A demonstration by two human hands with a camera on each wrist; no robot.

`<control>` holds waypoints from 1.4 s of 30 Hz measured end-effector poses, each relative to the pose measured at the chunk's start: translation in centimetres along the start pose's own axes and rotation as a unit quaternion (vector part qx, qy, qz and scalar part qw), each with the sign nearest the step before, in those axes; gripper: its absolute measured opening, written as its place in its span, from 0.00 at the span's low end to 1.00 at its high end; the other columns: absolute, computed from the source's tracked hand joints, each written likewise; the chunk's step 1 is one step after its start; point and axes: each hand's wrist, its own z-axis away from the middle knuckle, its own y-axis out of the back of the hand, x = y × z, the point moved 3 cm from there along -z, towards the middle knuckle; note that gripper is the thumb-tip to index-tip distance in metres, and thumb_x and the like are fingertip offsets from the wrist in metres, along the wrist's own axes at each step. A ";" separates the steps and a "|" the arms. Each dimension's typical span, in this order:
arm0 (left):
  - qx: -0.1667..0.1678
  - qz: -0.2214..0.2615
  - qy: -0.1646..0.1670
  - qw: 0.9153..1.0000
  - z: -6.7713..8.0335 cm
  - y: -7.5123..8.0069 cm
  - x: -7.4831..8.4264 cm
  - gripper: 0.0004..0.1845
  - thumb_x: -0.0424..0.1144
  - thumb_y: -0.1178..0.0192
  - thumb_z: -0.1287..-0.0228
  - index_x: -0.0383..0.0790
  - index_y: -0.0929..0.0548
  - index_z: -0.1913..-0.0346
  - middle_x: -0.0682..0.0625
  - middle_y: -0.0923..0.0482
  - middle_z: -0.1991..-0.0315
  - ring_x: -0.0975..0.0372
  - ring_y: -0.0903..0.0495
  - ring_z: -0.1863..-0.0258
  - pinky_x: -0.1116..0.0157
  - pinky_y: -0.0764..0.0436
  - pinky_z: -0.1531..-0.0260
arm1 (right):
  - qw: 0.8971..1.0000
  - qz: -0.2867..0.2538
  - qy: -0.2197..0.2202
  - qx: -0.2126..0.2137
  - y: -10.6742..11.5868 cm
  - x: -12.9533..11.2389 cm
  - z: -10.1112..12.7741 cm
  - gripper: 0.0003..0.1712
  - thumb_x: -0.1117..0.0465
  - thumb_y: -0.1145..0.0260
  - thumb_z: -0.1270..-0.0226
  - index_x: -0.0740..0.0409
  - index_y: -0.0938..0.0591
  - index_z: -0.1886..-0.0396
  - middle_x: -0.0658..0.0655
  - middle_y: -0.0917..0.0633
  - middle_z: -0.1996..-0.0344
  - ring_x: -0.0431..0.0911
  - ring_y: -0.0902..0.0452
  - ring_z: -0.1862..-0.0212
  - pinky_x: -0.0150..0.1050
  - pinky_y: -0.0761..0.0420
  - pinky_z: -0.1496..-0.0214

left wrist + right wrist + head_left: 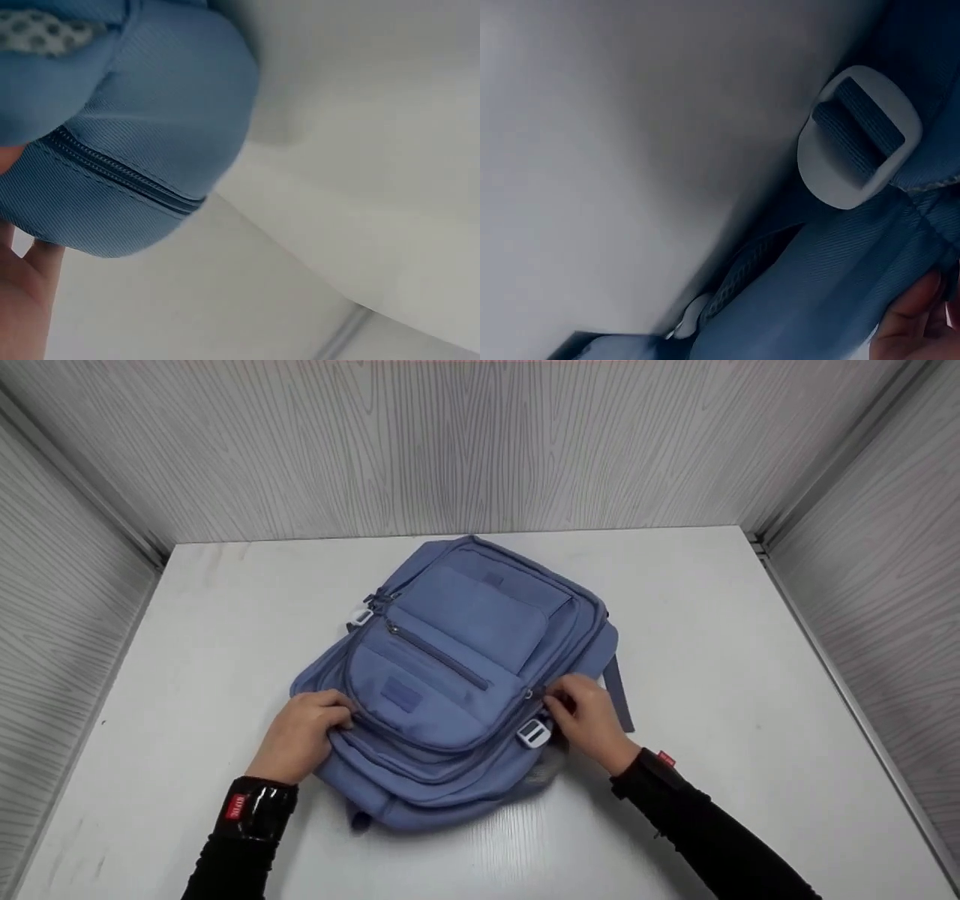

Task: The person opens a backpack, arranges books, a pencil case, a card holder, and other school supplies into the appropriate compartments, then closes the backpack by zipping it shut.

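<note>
A blue backpack [469, 615] lies front side up and slanted on a white table. My left hand [304, 731] grips its lower left edge, thumb and fingers curled over the fabric. The left wrist view shows that hand [26, 289] at the fabric beside a dark zipper [120, 172] and a patch of dotted lining [45, 34]. At the bag's right side, my right hand [589, 720] pinches the zipper pull [538, 692] of the front compartment. Just below those fingers sits a white strap buckle [534, 733], seen large in the right wrist view [859, 139].
Another white buckle [361, 617] hangs at the bag's left side. A loose dark strap [619, 697] trails onto the table [750, 660] on the right. Grey wood-grain panels [465, 450] stand behind and along both sides.
</note>
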 end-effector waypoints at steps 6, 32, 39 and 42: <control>0.027 0.011 0.051 0.998 1.5 1.4 -3.1 0.21 0.07 0.49 0.63 0.35 0.17 0.79 0.45 0.14 0.67 0.48 0.17 0.64 0.51 0.20 0.55 | 0.999 -0.012 0.040 -0.002 -2.9 -3.1 0.6 0.04 0.69 0.30 0.41 0.60 0.18 0.68 0.57 0.19 0.69 0.47 0.24 0.63 0.40 0.22 0.60; -0.004 0.022 0.094 0.995 1.6 1.6 -3.9 0.20 0.09 0.51 0.58 0.34 0.16 0.78 0.44 0.13 0.64 0.44 0.16 0.59 0.46 0.23 0.45 | 0.960 0.175 -0.126 -0.180 2.1 11.6 -7.7 0.15 0.70 0.40 0.35 0.69 0.16 0.51 0.73 0.18 0.49 0.69 0.25 0.46 0.59 0.25 0.41; -0.006 0.025 0.095 0.995 1.6 1.5 -4.0 0.19 0.10 0.51 0.59 0.34 0.16 0.78 0.44 0.13 0.64 0.45 0.15 0.59 0.45 0.25 0.40 | 0.960 0.213 -0.121 -0.137 2.6 12.0 -7.9 0.09 0.72 0.35 0.42 0.66 0.12 0.62 0.69 0.14 0.62 0.65 0.21 0.57 0.58 0.21 0.54; -0.007 0.024 0.096 0.995 1.8 1.6 -4.2 0.20 0.09 0.52 0.60 0.33 0.16 0.78 0.43 0.13 0.64 0.46 0.15 0.59 0.45 0.25 0.39 | 0.958 0.212 -0.140 -0.132 4.0 13.0 -7.4 0.09 0.72 0.32 0.43 0.66 0.12 0.62 0.68 0.14 0.62 0.65 0.22 0.57 0.58 0.22 0.54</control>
